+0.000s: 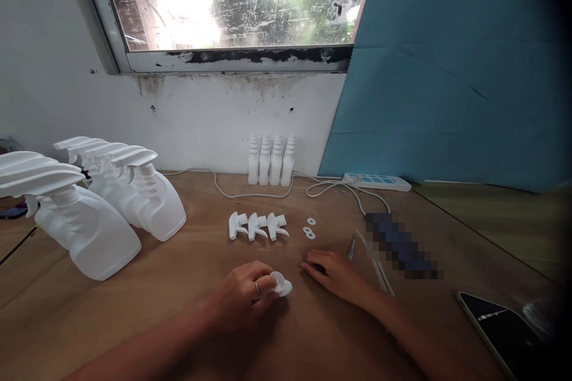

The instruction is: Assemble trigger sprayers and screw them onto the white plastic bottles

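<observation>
A white spray trigger head (282, 287) is gripped in my left hand (251, 289), its round cap opening facing up beside my fingertips. My right hand (328, 271) rests on the table, apart from the left one, fingers loosely spread with nothing in them. Just beyond it lie small white ring washers (311, 221), two of them overlapping. Three more white trigger heads (257, 226) lie in a row beyond my left hand.
Several white bottles (270, 161) stand against the wall. At left are rows of white spray bottles (96, 238). A pen-like tool (351, 247), a cable, a power strip (378, 181), a blurred dark object (400, 247) and a phone (496, 327) lie at right.
</observation>
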{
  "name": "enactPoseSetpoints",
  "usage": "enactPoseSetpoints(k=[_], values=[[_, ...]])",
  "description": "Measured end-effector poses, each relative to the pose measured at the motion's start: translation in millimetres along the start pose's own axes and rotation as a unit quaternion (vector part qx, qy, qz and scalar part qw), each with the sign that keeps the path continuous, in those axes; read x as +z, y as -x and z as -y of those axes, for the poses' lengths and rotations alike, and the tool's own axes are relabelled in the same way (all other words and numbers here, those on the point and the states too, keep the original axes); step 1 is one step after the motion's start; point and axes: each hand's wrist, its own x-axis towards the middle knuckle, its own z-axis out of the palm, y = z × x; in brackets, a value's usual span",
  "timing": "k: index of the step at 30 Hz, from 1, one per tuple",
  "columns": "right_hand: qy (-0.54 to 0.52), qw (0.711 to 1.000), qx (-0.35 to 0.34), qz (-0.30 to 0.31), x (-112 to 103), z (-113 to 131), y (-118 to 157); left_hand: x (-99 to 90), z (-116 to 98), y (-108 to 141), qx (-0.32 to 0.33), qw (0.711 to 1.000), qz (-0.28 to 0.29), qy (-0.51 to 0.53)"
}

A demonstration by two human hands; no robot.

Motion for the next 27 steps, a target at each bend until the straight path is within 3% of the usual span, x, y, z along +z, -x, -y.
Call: enactPoseSetpoints(k=[13,17,20,23,27], values=[[-0.006,1.000,-0.003,-0.006,2.6,-0.5,-0.5,-2.0,-1.5,-0.5,0.003,1.000,-0.002,-0.002],[-0.009,1.000,0.009,-0.002,-9.5,0.6,-0.4,-0.5,0.4,1.9,0.002,1.000,0.003,0.015],[0.020,0.997,0.076,-0.023,-36.6,-9.3,4.0,-0.4,1.7,3.0,-0.015,0.999,0.008,0.028],[0.083,0.975,0.204,-0.039,-64.9,-35.4,16.2,-0.7,1.4,2.5,-0.021,0.999,0.002,0.034],[0.070,0.928,0.359,0.078,-78.2,-72.7,36.2,0.0,0.8,1.4,-0.011,1.000,-0.008,0.018]])
